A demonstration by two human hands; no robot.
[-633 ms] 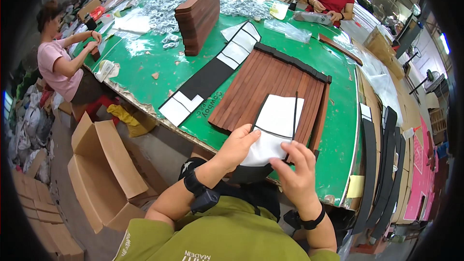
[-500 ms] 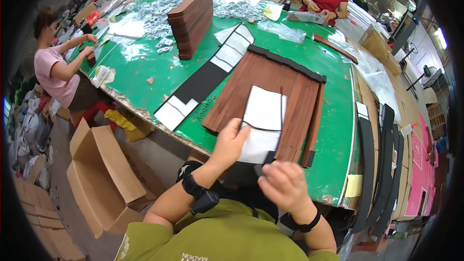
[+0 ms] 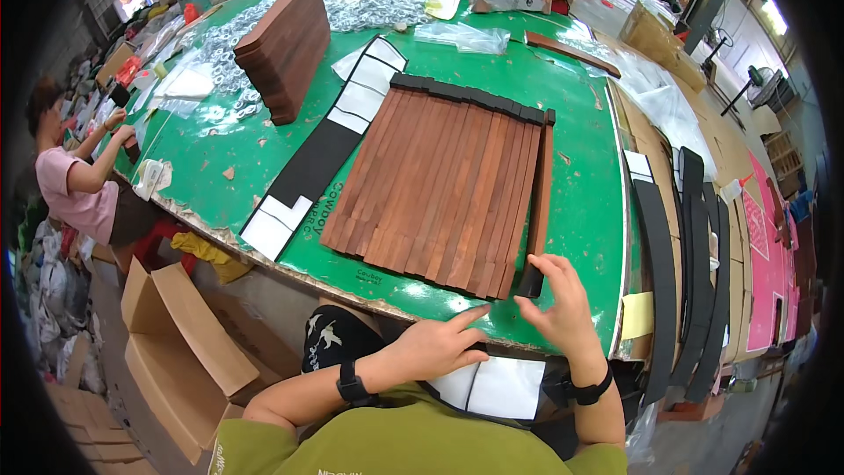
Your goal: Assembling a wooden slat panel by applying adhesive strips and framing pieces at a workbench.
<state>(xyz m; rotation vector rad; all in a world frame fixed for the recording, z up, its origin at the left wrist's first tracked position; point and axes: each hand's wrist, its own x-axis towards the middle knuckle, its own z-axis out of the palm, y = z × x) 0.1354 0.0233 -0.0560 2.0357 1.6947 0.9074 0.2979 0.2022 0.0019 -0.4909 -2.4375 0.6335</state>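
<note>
Dark reddish-brown wooden slats [image 3: 431,202] lie side by side on the green table, with black pads [image 3: 466,98] along their far ends. One slat [image 3: 541,185] stands on edge at the right of the row, a black pad [image 3: 530,283] on its near end. My right hand [image 3: 567,303] is at that near end, thumb and forefinger apart around the pad. At the table's front edge, my left hand [image 3: 437,347] is open, fingers stretched toward the right. White-backed sheet pieces [image 3: 505,387] rest below it, by my lap, partly hidden by my left hand.
A black strip with white backing [image 3: 321,154] lies left of the slats. Behind stand stacked slats [image 3: 286,48] beside many small metal pieces [image 3: 374,13]. Long black strips [image 3: 655,246] lie at right. Two co-workers [image 3: 83,167] sit around the table; an open carton [image 3: 189,343] is at lower left.
The white-backed sheet has gone from above the slats down to my lap, out of my hands. My left hand moved down; my right hand moved up to the edge slat's near end. The view shifted.
</note>
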